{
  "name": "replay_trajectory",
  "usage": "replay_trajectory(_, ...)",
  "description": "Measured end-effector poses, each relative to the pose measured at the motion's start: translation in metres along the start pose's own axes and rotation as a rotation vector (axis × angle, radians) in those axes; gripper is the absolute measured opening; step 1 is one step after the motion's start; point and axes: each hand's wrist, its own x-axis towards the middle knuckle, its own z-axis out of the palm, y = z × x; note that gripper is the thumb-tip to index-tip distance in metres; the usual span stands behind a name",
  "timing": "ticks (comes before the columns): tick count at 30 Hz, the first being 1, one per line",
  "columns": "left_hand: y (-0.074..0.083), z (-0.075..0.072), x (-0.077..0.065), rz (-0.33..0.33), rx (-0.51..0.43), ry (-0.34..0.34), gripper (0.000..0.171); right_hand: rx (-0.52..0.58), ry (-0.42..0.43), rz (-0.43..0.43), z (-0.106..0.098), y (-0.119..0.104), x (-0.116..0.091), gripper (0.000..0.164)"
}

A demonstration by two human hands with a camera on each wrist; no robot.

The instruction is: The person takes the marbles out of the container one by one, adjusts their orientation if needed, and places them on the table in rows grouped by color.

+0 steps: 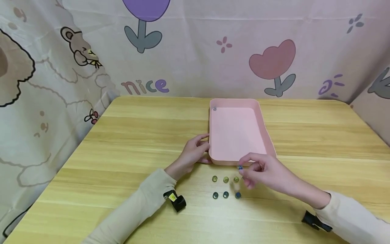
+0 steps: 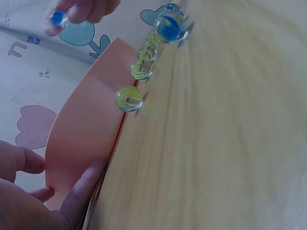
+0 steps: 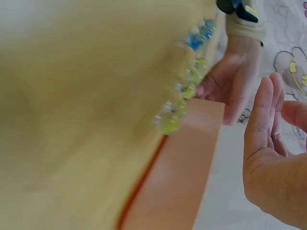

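Observation:
A small glass marble with blue inside (image 1: pixel 240 167) is pinched between the thumb and forefinger of my right hand (image 1: pixel 265 171), just over the near rim of the pink tray (image 1: pixel 265 135). My left hand (image 1: pixel 193 152) rests its fingers against the outside of the tray's near left corner. Yellow marbles (image 2: pixel 128 98) stand in a row close to the tray's front wall; my right hand overlaps the row's right end in the head view. Nearer me is a row of blue marbles (image 1: pixel 225 195). One clear marble (image 1: pixel 214 108) lies in the tray's far left corner.
The wooden table (image 1: pixel 146 135) reaches back to a patterned cloth (image 1: pixel 195 51) hanging behind it, with more cloth at both sides. Black camera straps (image 1: pixel 176 200) sit at both sleeves.

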Motion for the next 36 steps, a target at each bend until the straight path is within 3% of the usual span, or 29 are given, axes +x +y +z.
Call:
replay_trajectory(3, 0.0, 0.0, 0.001, 0.001, 0.0, -0.001, 0.053, 0.034, -0.016, 0.001, 0.001, 0.009, -0.01, 0.024)
replay_trajectory(11, 0.002, 0.0, 0.001, 0.0, 0.014, 0.007, 0.054, 0.214, -0.057, 0.152, 0.011, 0.029, -0.033, 0.024)
replay_trajectory(20, 0.002, 0.001, -0.001, 0.0, 0.012, 0.003, 0.053, 0.35, -0.026, 0.21, 0.014, 0.041, -0.04, 0.03)
replay_trajectory(36, 0.001, 0.001, 0.0, 0.004, 0.007, 0.0, 0.053, 0.303, -0.031, 0.261, 0.021, 0.045, -0.037, 0.027)
